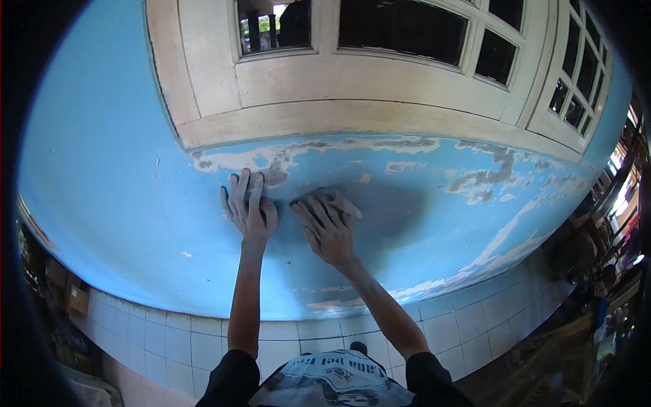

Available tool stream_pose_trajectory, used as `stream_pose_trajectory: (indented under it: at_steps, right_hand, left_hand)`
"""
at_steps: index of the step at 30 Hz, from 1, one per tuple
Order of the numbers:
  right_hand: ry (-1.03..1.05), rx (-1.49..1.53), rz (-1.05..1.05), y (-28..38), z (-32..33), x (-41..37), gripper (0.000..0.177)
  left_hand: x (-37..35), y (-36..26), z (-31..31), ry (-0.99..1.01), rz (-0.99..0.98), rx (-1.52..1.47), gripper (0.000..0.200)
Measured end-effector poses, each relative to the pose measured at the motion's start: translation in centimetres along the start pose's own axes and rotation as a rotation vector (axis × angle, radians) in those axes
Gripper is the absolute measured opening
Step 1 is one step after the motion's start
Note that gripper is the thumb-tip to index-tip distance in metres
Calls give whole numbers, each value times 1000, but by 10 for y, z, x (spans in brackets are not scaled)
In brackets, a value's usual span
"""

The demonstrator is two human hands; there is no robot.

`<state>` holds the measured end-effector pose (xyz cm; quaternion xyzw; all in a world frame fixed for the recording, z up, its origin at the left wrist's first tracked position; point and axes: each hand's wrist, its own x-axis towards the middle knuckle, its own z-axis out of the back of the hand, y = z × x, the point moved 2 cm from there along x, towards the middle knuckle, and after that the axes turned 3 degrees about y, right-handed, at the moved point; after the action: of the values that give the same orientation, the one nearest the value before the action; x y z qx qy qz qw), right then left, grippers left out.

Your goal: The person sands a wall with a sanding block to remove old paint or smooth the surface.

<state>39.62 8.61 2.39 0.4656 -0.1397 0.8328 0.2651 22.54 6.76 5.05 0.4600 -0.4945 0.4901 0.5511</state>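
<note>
My left hand (pixel 249 207) rests against the blue wall (pixel 224 271), fingers stretched upward, just below a grey and white bare patch (pixel 274 173). It holds nothing that I can see, and its fingers look dusty. To its right, my right hand (pixel 329 227) presses a folded piece of sandpaper (pixel 347 205) on the wall. The sandpaper's pale folded end sticks out to the right of the fingers, and a dark edge shows above them. My fingers cover the rest of it.
Above the hands is a white wooden window frame (pixel 285 85) with glass panes. More peeled patches (pixel 485 176) run along the wall to the right. White tiles (pixel 312 330) line the wall's foot. Wood pieces (pixel 563 332) and clutter lie at the lower right, a cardboard box (pixel 78 298) at left.
</note>
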Motion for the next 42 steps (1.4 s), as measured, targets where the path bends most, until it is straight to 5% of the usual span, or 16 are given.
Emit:
stream_pose_trajectory:
  at_steps: [6, 12, 16, 20, 22, 23, 25, 26, 28, 31, 32, 34, 35, 38, 40, 42]
  right_hand:
    - [-91, -27, -2, 3, 29, 61, 48]
    - [-75, 20, -53, 0, -14, -8, 43]
    - [-47, 26, -33, 13, 5, 39, 47]
    - [149, 181, 102, -29, 17, 18, 43]
    - [-144, 267, -379, -76, 28, -12, 44]
    - [-146, 264, -367, -94, 11, -9, 44]
    - [-943, 276, -690, -118, -1, -17, 34]
    - [-943, 272, -708, -107, 0, -28, 34]
    - [-81, -52, -101, -56, 29, -11, 45]
    - [175, 209, -142, -80, 47, -18, 49]
    - [172, 210, -141, -97, 37, -27, 49]
    - [-354, 303, -690, -134, 24, -45, 41]
    - [-353, 299, -689, -128, 22, -46, 41]
    - [-327, 93, -374, -72, 51, -15, 50]
    - [169, 128, 191, -70, 37, -24, 51]
    - [-20, -27, 20, -101, 49, -35, 50]
  left_hand:
    - [0, 0, 1, 25, 1, -12, 43]
    - [-1, 1, -1, 18, 11, -6, 43]
    - [-1, 1, 1, 28, 15, -16, 42]
    - [-1, -1, -1, -9, 9, -12, 42]
    - [-2, 2, -4, -27, -12, 23, 41]
    - [1, 3, -7, -38, -9, 25, 41]
    - [-4, 0, -4, -11, -37, 46, 42]
    - [-5, 0, -1, 5, -44, 41, 42]
    - [-1, -5, -2, -2, -16, 54, 43]
    - [1, -13, -5, -26, 34, 13, 45]
    - [1, -14, -5, -27, 31, 13, 45]
    - [0, -16, -8, -33, 71, -10, 46]
    - [0, -17, -9, -34, 74, -13, 46]
    - [1, -19, -8, -46, 65, -31, 46]
    - [3, -20, -6, -50, 55, 0, 45]
    - [0, -16, -6, -47, 38, 12, 45]
